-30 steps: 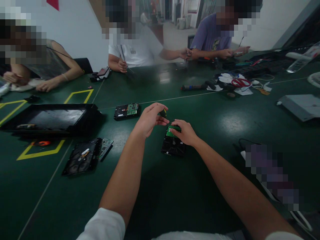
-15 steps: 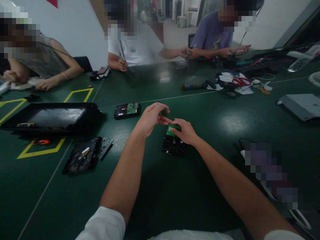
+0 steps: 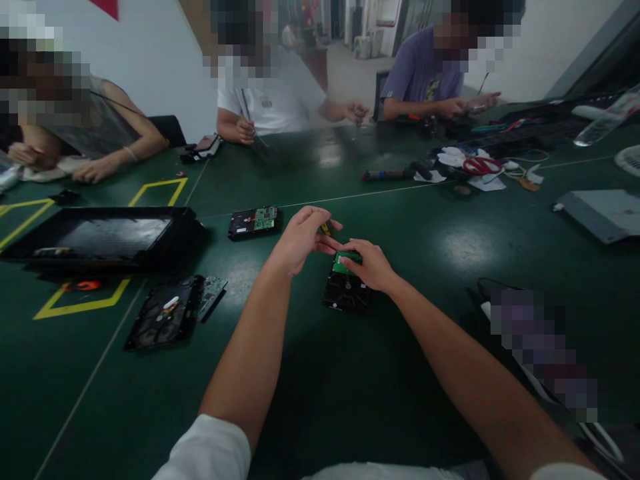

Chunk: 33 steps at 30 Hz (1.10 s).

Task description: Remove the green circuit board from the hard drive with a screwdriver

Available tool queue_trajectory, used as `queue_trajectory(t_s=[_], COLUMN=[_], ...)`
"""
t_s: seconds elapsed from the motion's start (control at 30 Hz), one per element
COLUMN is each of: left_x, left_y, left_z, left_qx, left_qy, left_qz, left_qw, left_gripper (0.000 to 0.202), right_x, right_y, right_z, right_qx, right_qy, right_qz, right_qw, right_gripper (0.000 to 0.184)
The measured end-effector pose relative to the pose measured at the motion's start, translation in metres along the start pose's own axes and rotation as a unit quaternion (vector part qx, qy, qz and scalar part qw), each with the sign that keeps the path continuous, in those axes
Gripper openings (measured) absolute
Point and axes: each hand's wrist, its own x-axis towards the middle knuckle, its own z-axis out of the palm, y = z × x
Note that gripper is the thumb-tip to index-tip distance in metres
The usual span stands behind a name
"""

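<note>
A black hard drive (image 3: 346, 291) with a green circuit board on top lies on the green table (image 3: 350, 387) in front of me. My right hand (image 3: 369, 265) rests on its far end, fingers curled over the green board. My left hand (image 3: 301, 237) hovers just beyond the drive, fingers pinched round a small screwdriver (image 3: 326, 229) with a yellow and black handle that points down at the board.
A second hard drive (image 3: 253, 221) lies farther back. An opened drive (image 3: 165, 313) and a black tray (image 3: 100, 237) sit at the left. Three other people work at the far side. Red scissors (image 3: 481, 165), tools and a grey box (image 3: 603, 211) lie at the right.
My left hand's fingers have shifted a little round the screwdriver. Across the table, a person in white has drawn a hand back. The drive and my right hand have stayed put.
</note>
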Motion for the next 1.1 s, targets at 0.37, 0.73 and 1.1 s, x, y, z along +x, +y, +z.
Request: queue_trajectory(t_s=[0.37,0.73,1.1], left_x=[-0.0002,0.0021,0.0016], left_y=[0.0015,-0.001,-0.001], left_z=[-0.0005,-0.0017,-0.0014], left_qx=[0.03,0.027,0.029], left_qy=[-0.014,0.001,-0.003], left_qz=[0.012,0.016,0.005], left_qw=[0.999,1.0,1.0], left_gripper=[0.021,0.019,0.022], right_x=[0.0005,0.0002,0.0], right_y=[-0.0025,0.0,-0.0011], right_z=[0.0008,0.0008,0.0001], right_qx=[0.004,0.001,0.001], right_qy=[0.015,0.007,0.01], right_qz=[0.006,0.006,-0.001], right_qw=[1.0,1.0,1.0], right_gripper=[0.025,0.024,0.023])
